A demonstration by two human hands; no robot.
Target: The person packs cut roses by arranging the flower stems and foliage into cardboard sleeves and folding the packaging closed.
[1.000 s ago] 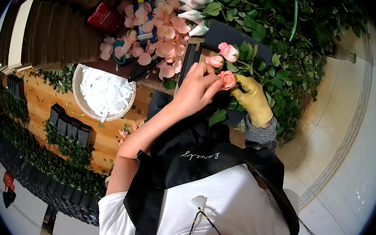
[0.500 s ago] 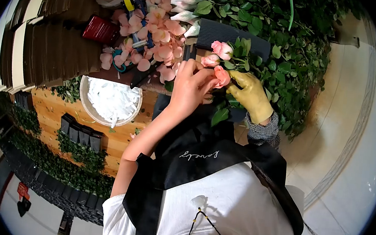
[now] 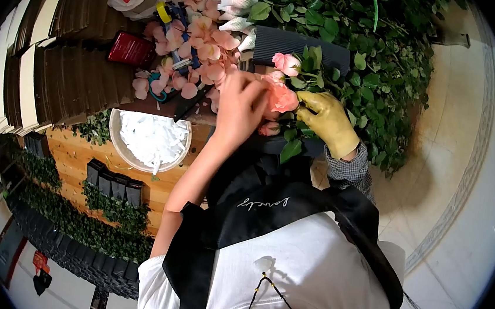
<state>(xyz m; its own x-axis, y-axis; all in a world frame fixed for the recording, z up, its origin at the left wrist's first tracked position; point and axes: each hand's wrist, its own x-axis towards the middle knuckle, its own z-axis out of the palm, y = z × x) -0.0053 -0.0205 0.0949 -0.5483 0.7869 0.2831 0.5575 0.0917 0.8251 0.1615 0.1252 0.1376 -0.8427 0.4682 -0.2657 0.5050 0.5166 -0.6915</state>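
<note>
Nearest of all, a white shirt [image 3: 286,252] and a black apron [image 3: 266,215] are worn, with some pale lettering stitched across the apron. Off to the left, dark wrapped bundles [image 3: 118,189] with leafy ends are laid out on a wooden surface [image 3: 76,163]. A bit farther along on that side, a round white bowl [image 3: 184,147] is piled up with white strips [image 3: 150,137].

Right in the middle is where the work's being done. A pink rose [image 3: 283,100] is held between the two hands, just beyond the apron. Its base is gripped from the right by the right hand [image 3: 329,123], which is covered by a yellow glove. The petals on its left side are touched by the bent fingers of the bare left hand [image 3: 241,104] — whether a petal is actually pinched there can't be told. A smaller pink bloom [image 3: 269,129] can be seen just on the near side, and another rose [image 3: 285,63] is set just past the held one.

Farther left, loose pink petals [image 3: 207,48] are heaped up, with a red case [image 3: 131,49] and stacked brown cardboard [image 3: 83,81] beyond their left edge. On the far side, a dark ribbed sheet [image 3: 304,49] is partly bordered by a big pile of leafy stems [image 3: 395,79] — and white-netted buds [image 3: 237,2] are lined up to its left.
</note>
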